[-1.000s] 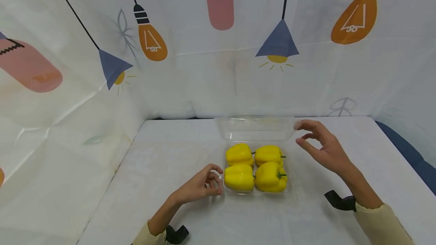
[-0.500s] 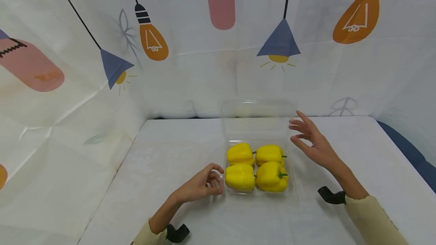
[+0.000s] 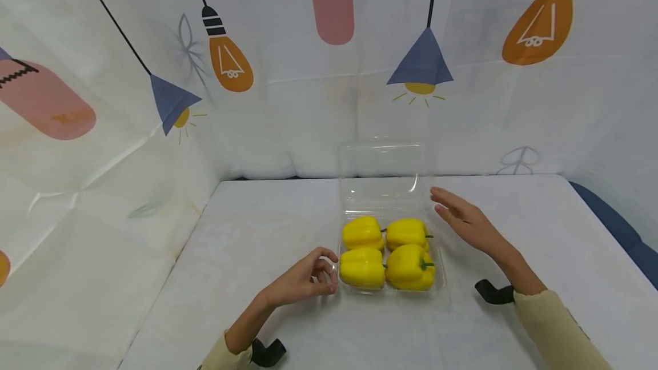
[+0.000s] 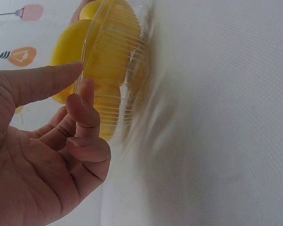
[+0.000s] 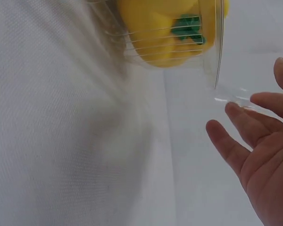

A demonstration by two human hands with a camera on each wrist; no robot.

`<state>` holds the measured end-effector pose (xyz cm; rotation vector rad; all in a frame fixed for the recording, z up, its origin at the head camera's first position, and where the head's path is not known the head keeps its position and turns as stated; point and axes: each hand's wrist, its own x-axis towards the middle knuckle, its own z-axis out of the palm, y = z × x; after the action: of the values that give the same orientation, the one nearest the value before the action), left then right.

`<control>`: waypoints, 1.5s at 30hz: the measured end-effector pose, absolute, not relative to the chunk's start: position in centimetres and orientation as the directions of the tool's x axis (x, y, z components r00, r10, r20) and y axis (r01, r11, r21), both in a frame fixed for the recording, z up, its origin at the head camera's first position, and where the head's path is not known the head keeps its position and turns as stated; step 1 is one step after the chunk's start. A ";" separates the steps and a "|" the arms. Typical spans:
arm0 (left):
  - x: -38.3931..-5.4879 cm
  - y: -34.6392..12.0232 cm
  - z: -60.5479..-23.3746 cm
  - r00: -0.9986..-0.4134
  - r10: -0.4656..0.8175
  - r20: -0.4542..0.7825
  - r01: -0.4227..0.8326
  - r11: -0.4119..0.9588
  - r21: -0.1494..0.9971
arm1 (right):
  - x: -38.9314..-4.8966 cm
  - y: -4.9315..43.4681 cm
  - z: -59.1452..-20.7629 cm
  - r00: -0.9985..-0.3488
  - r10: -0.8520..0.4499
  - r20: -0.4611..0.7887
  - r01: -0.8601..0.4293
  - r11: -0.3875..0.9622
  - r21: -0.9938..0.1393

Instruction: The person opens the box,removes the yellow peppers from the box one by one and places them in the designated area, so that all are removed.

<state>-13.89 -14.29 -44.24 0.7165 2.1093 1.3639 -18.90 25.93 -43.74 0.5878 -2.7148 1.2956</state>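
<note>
A clear plastic clamshell container holds several yellow bell peppers with green stems. Its transparent lid stands raised at the back. My left hand is at the container's left side; in the left wrist view its thumb and a finger pinch the rim. My right hand is beside the lid's lower right edge with its fingers extended, gripping nothing. From the right wrist view, those spread fingers are just past the container's ribbed wall, with a green stem showing through it.
The container sits on a white-covered table. Behind it hangs a white sheet printed with lamps and bulbs. Dark blue material lies beyond the table's right edge. Black straps are at both wrists.
The lid has swung from tilted far back to more upright. My right hand has moved left and, most recently, lower beside it. My left hand stays at the container's rim.
</note>
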 end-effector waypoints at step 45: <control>-13.6 -14.4 -44.1 -0.704 0.696 -0.137 0.160 0.344 0.925 | -19.5 26.4 -45.0 -0.944 -0.329 0.029 -0.249 0.653 -0.715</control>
<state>-13.64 -14.40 -44.11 0.7454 2.0911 1.3540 -19.46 26.39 -44.98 0.5170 -2.9493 1.2501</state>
